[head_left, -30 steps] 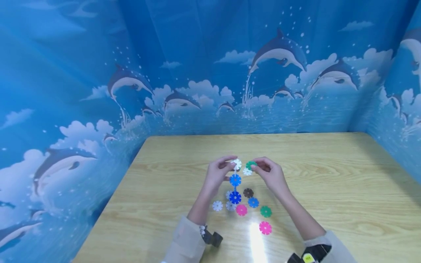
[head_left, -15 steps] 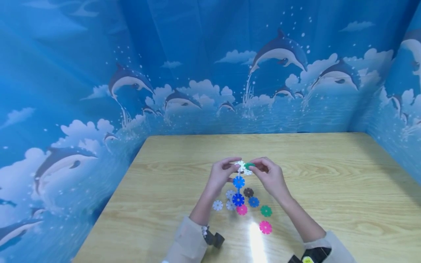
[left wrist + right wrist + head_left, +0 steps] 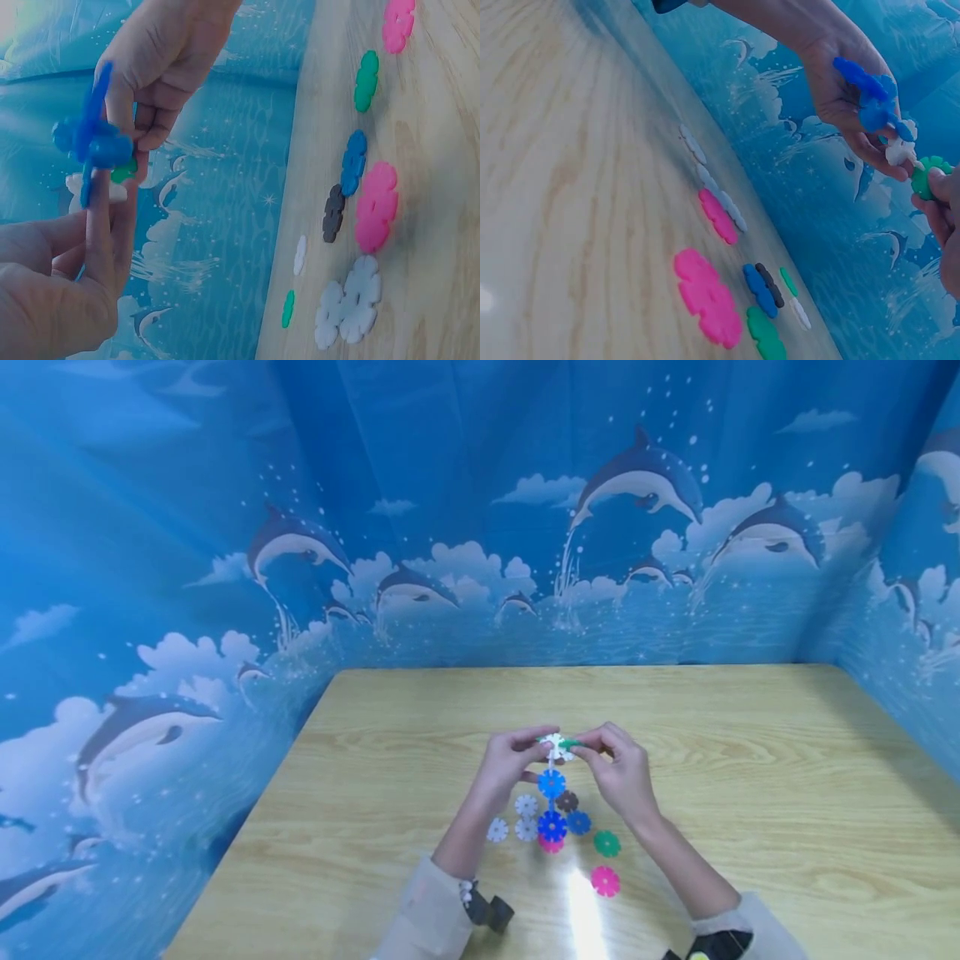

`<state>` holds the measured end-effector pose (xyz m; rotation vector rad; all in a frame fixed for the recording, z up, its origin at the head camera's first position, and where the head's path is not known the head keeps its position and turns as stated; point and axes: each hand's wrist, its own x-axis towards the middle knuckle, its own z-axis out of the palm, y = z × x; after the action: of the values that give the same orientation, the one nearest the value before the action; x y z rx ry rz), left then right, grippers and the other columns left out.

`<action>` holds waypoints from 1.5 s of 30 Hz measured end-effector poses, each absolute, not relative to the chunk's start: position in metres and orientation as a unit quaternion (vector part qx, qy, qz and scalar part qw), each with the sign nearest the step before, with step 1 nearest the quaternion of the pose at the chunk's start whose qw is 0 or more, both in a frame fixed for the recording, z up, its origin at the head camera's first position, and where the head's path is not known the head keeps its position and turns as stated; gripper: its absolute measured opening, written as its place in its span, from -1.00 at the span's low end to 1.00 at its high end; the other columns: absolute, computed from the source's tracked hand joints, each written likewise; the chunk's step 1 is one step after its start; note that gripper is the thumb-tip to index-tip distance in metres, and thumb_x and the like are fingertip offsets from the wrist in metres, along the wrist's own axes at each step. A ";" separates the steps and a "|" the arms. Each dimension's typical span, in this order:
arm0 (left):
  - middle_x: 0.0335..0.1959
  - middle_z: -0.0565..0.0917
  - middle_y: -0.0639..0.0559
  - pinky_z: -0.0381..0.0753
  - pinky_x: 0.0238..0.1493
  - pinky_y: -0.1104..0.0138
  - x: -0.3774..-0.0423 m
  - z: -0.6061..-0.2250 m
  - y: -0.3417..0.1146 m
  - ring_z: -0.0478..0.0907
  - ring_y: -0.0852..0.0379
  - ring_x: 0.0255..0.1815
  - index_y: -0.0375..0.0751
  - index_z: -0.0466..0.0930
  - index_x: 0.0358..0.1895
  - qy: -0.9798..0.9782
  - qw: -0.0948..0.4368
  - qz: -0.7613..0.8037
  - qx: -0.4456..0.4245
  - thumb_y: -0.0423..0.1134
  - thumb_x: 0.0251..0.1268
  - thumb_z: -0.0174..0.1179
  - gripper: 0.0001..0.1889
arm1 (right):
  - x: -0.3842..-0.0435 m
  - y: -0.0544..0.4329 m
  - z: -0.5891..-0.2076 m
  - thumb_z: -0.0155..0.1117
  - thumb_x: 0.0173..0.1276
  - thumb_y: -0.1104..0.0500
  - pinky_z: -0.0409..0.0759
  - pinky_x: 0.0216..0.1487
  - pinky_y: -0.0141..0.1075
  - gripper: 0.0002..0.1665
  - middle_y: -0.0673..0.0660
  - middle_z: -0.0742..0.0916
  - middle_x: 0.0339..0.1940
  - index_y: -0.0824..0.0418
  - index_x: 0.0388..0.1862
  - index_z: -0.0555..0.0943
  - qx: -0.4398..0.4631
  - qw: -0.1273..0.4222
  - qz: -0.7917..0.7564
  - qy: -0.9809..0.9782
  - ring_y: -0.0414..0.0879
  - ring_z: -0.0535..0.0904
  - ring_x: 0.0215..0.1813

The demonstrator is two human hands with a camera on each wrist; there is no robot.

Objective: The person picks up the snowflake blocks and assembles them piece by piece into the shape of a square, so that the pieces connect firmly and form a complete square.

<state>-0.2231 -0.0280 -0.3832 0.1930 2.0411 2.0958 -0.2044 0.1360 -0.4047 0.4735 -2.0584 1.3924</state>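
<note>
Above the table, my left hand [image 3: 501,768] grips a chain of notched plastic snowflake discs by its white disc [image 3: 553,746]. From that disc hang a blue disc [image 3: 552,783] and, lowest, a dark blue disc [image 3: 552,827], with other pieces seen edge-on between them. My right hand [image 3: 626,774] pinches a green disc [image 3: 930,177] between thumb and fingers. In the right wrist view the green disc meets the edge of the white one; whether their slots interlock I cannot tell. Fingers partly cover both discs.
Loose discs lie on the wooden table [image 3: 750,793] beneath and in front of my hands: several white [image 3: 497,830], a brown [image 3: 567,801], a blue [image 3: 578,822], a green [image 3: 607,843] and pink ones [image 3: 605,881]. A dolphin-print curtain [image 3: 465,635] stands behind the table.
My left hand has moved slightly right and nearer with the chain, closing the gap to the right hand. The green disc has turned edge-on and now meets the white disc.
</note>
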 end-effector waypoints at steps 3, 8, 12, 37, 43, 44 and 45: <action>-0.27 0.65 -0.07 0.66 -0.43 0.36 -0.222 -0.382 -0.028 0.61 0.04 -0.24 -0.20 0.58 0.02 0.693 0.111 0.709 0.064 -0.36 0.23 0.16 -0.71 | -0.203 0.133 -0.404 0.36 -0.01 0.51 0.49 -0.48 -0.53 -0.83 0.01 0.60 -0.53 0.32 -0.45 0.62 0.182 0.309 0.527 -0.770 -0.20 0.44 -0.48; -0.22 0.65 -0.03 0.66 -0.38 0.36 -0.223 -0.381 -0.028 0.59 0.08 -0.22 -0.18 0.57 0.05 0.690 0.117 0.712 0.060 -0.33 0.24 0.15 -0.70 | -0.192 0.127 -0.387 0.31 0.02 0.55 0.48 -0.42 -0.55 -0.85 0.13 0.61 -0.50 0.40 -0.42 0.60 0.184 0.304 0.533 -0.768 -0.15 0.45 -0.45; -0.22 0.66 -0.08 0.66 -0.34 0.33 -0.225 -0.382 -0.031 0.60 0.06 -0.22 -0.21 0.57 0.04 0.679 0.123 0.721 0.060 -0.32 0.25 0.15 -0.71 | -0.193 0.129 -0.388 0.30 0.09 0.49 0.52 -0.29 -0.53 -0.85 0.12 0.61 -0.45 0.39 -0.32 0.60 0.185 0.276 0.541 -0.772 -0.14 0.48 -0.38; -0.22 0.64 -0.14 0.67 -0.30 0.27 -0.233 -0.382 -0.046 0.61 -0.01 -0.20 -0.28 0.52 0.07 0.674 0.111 0.728 0.061 -0.34 0.25 0.13 -0.69 | -0.261 0.156 -0.477 0.39 0.12 0.09 0.55 -0.20 -0.18 -0.44 0.17 0.56 -0.26 0.36 0.05 0.53 0.097 0.115 0.414 -0.898 -0.01 0.47 -0.25; -0.23 0.64 -0.12 0.67 -0.30 0.27 -0.233 -0.381 -0.046 0.60 0.00 -0.20 -0.24 0.53 0.06 0.676 0.113 0.726 0.055 -0.33 0.25 0.14 -0.70 | -0.260 0.153 -0.478 0.38 0.13 0.10 0.47 -0.36 -0.24 -0.55 0.17 0.53 -0.30 0.32 -0.04 0.60 0.104 0.120 0.369 -0.916 -0.04 0.39 -0.33; -0.23 0.64 -0.12 0.67 -0.30 0.27 -0.233 -0.381 -0.046 0.60 0.00 -0.20 -0.24 0.53 0.06 0.676 0.114 0.726 0.056 -0.33 0.25 0.14 -0.70 | -0.260 0.153 -0.478 0.38 0.12 0.12 0.48 -0.34 -0.23 -0.58 0.17 0.53 -0.29 0.32 -0.07 0.61 0.102 0.122 0.371 -0.915 -0.04 0.40 -0.32; -0.23 0.64 -0.12 0.67 -0.30 0.27 -0.233 -0.381 -0.046 0.61 0.00 -0.20 -0.24 0.53 0.06 0.677 0.114 0.725 0.057 -0.32 0.25 0.14 -0.70 | -0.259 0.154 -0.478 0.39 0.12 0.13 0.49 -0.32 -0.23 -0.60 0.16 0.53 -0.29 0.32 -0.10 0.62 0.098 0.124 0.373 -0.914 -0.04 0.40 -0.32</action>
<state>-0.2332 -0.0465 -0.3815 0.1669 1.9834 2.1258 -0.2593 0.1536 -0.4783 0.2857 -2.6662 1.0869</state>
